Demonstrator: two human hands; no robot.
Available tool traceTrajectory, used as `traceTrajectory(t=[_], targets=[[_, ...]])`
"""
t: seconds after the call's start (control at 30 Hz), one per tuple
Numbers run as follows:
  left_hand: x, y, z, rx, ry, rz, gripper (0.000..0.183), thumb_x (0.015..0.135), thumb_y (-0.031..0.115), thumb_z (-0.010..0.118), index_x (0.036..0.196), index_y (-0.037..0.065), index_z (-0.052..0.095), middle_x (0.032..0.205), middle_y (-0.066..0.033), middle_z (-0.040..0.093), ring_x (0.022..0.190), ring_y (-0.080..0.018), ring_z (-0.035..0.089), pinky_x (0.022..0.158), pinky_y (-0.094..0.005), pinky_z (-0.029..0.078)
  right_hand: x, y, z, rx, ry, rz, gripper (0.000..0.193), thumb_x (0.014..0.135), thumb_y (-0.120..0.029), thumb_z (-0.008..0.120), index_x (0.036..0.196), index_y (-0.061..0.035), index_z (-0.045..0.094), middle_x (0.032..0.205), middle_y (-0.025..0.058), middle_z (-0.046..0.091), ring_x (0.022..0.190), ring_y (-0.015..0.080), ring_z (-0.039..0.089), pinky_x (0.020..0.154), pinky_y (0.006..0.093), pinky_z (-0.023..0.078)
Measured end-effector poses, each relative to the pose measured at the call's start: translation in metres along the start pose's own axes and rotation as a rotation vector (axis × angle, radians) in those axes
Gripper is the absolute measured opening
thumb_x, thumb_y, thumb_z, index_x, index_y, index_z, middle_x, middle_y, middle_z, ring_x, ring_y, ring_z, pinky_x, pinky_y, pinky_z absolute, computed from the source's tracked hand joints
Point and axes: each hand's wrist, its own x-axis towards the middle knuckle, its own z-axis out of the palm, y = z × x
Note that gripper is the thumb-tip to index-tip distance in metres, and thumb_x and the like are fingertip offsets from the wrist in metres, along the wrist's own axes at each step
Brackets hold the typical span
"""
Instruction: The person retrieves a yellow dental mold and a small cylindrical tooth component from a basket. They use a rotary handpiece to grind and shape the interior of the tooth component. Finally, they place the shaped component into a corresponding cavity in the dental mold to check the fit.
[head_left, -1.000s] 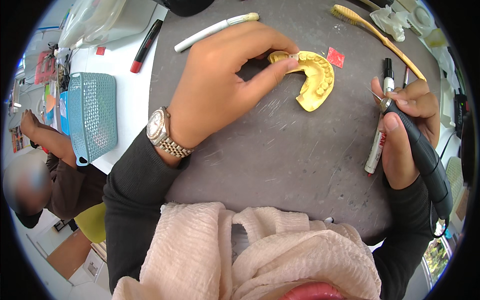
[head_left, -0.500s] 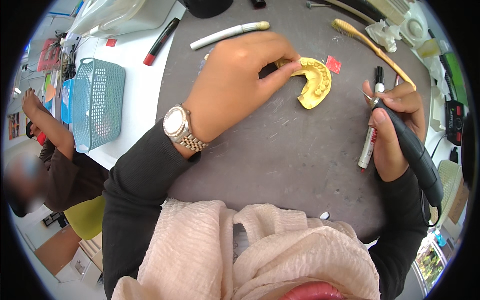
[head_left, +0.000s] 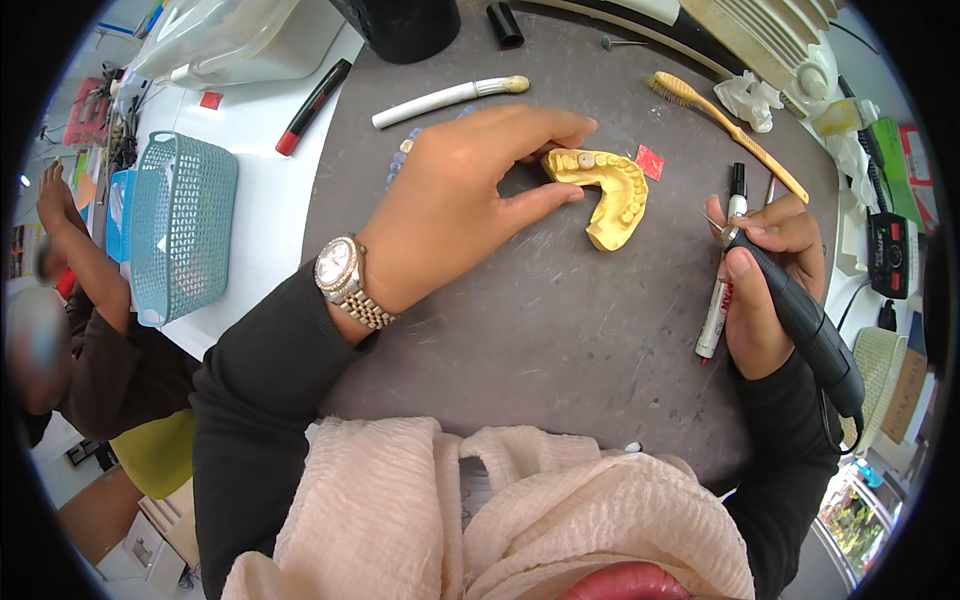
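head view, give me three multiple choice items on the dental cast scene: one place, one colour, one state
1. Where does the yellow dental cast lie?
A. on the dark mat
B. in the basket
C. on the white table

2. What colour is the mesh basket?
A. red
B. light blue
C. black

3. What does the right hand hold?
A. nothing
B. the toothbrush
C. a black rotary handpiece

Answers:
1 A, the cast rests on the dark mat, with the left hand's fingertips at its end.
2 B, its mesh is pale blue.
3 C, the fingers wrap the black rotary handpiece; the toothbrush lies apart.
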Motion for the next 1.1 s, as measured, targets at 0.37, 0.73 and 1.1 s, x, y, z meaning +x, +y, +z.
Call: traceTrajectory(t=[0.37, 0.73, 1.1], targets=[[0.0038, -0.0006, -0.0042, 0.03, -0.031, 0.065, 0.028, 0.071, 0.01, 0.072, 0.097, 0.002, 0.064, 0.093, -0.0066, 0.066, 0.077, -0.0137, 0.062, 0.069, -0.0229, 0.05, 0.0007, -0.0013, 0.0007, 0.01, 0.011, 0.023, 0.019, 0.076, 0.003, 0.06, 0.089, -0.0033, 0.047, 0.09, 0.009, 0.044, 0.087, 0.0141, 0.05, 0.095, 0.0483, 0.042], [0.0039, -0.0044, -0.0033, -0.05, -0.031, -0.019, 0.028, 0.072, 0.012, 0.073, 0.096, 0.001, 0.065, 0.09, -0.0063, 0.066, 0.076, -0.0115, 0.062, 0.07, -0.0217, 0.049, 0.0008, -0.0014, 0.0013, 0.008, 0.022, 0.039, 0.019, 0.076, 0.001, 0.061, 0.089, -0.0038, 0.047, 0.089, 0.0088, 0.044, 0.086, 0.0143, 0.05, 0.095, 0.0485, 0.042], [0.0056, -0.0046, -0.0031, -0.145, -0.034, -0.089, 0.028, 0.076, 0.011, 0.071, 0.101, 0.0, 0.063, 0.095, -0.0086, 0.066, 0.079, -0.0105, 0.061, 0.073, -0.0215, 0.05, 0.0019, -0.0012, 0.0013, 0.023, 0.015, 0.035, 0.019, 0.076, 0.001, 0.061, 0.089, -0.0035, 0.047, 0.089, 0.0088, 0.045, 0.085, 0.0142, 0.05, 0.095, 0.0471, 0.043]])
